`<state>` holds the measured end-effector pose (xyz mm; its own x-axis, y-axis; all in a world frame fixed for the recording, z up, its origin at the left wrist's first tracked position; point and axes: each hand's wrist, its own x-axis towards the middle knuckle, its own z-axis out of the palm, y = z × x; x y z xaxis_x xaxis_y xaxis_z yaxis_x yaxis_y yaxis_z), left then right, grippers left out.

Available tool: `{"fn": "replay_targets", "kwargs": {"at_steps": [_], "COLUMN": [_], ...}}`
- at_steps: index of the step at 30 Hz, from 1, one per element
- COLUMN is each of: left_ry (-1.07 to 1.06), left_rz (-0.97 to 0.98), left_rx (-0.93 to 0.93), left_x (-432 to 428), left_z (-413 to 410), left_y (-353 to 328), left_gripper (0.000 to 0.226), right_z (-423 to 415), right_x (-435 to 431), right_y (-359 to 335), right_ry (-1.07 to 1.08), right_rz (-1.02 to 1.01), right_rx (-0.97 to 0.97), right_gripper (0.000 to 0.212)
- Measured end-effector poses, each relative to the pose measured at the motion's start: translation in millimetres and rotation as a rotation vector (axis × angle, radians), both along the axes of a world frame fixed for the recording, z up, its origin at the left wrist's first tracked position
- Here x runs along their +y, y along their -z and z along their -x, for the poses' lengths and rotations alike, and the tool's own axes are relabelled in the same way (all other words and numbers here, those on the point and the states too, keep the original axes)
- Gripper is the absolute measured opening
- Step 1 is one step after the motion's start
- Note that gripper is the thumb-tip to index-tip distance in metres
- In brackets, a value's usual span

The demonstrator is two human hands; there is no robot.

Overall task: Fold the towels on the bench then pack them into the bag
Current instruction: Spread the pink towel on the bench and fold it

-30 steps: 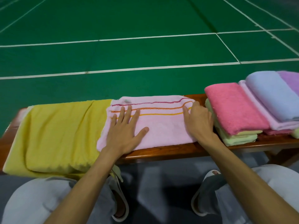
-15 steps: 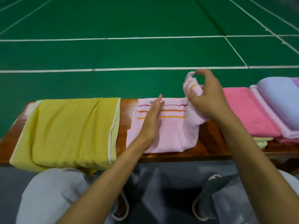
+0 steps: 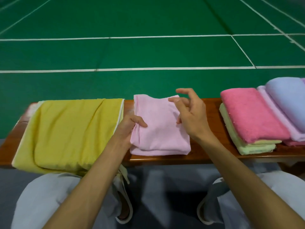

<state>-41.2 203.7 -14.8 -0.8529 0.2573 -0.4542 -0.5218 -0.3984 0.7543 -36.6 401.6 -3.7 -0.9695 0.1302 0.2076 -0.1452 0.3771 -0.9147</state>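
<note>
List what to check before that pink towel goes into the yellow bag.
1. Towel folded: ok. The pink towel lies in flat layers on the bench.
2. Grip: ok. The left hand pinches its left edge.
3. Free hand: ok. The right hand is open above the towel, holding nothing.
4. Bag mouth open: cannot tell. The yellow bag lies flat, white-trimmed edge toward the towel.
5. Other towels clear: ok. The folded stack sits apart on the right.

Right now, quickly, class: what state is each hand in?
Left hand: pinching the left edge of the pale pink towel.
Right hand: open, holding nothing.
</note>
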Motion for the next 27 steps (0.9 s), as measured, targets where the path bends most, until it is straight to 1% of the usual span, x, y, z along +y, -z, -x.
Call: {"fn": "replay_targets", "kwargs": {"at_steps": [2,4,6,7,8,9,10,11,12,13,14,15,17,19,21,24,27], "left_ry": [-0.004,0.027,0.018,-0.021,-0.079,-0.143,-0.196,-0.185,-0.124,-0.030,0.077,0.182,0.354,0.440,0.472,0.461,0.471], "left_rz": [-0.007,-0.005,0.002,0.062,0.210,0.460,0.804,1.156,1.399,1.523,1.570,1.586,1.600,1.603,1.619,1.669,1.716], "left_rx": [-0.012,-0.031,-0.009,0.040,0.114,0.210,0.331,0.505,0.716,0.892,1.011,1.064,1.031,0.938,0.883,0.880,0.874], "left_x": [-7,-11,-13,-12,-12,-11,-10,-10,-8,-3,6,14,28,32,29,21,5], "left_z": [0,-2,-2,-2,-1,0,0,-1,-1,-1,-1,-1,-3,-5,-4,-2,1], "left_y": [2,0,-1,-3,-6,-6,-5,-4,1,6,12,23,41,56,65,65,66], "left_gripper": [0.074,0.077,0.067,0.058,0.048,0.043,0.045,0.053,0.059,0.062,0.063,0.063,0.065,0.071,0.075,0.075,0.076], "right_z": [-3,-5,-6,-6,-7,-7,-6,-4,-1,1,2,4,2,0,0,3,9], "right_x": [6,10,12,13,13,13,13,12,10,6,1,-3,-10,-11,-10,-7,12], "right_y": [12,21,26,28,29,29,30,32,35,38,41,46,55,63,65,68,70], "right_ry": [0.061,0.084,0.081,0.076,0.066,0.052,0.033,0.001,-0.052,-0.116,-0.181,-0.247,-0.349,-0.392,-0.400,-0.395,-0.354], "right_rz": [-0.138,-0.318,-0.560,-0.676,-0.764,-0.816,-0.847,-0.870,-0.890,-0.914,-0.949,-0.989,-1.021,-1.046,-1.074,-1.104,-1.079], "right_rx": [0.016,0.011,0.001,0.012,0.037,0.065,0.094,0.125,0.146,0.158,0.165,0.155,0.060,-0.050,-0.096,-0.098,-0.120], "right_gripper": [0.031,0.035,0.038,0.039,0.042,0.046,0.050,0.054,0.057,0.060,0.062,0.064,0.068,0.070,0.069,0.068,0.073]}}
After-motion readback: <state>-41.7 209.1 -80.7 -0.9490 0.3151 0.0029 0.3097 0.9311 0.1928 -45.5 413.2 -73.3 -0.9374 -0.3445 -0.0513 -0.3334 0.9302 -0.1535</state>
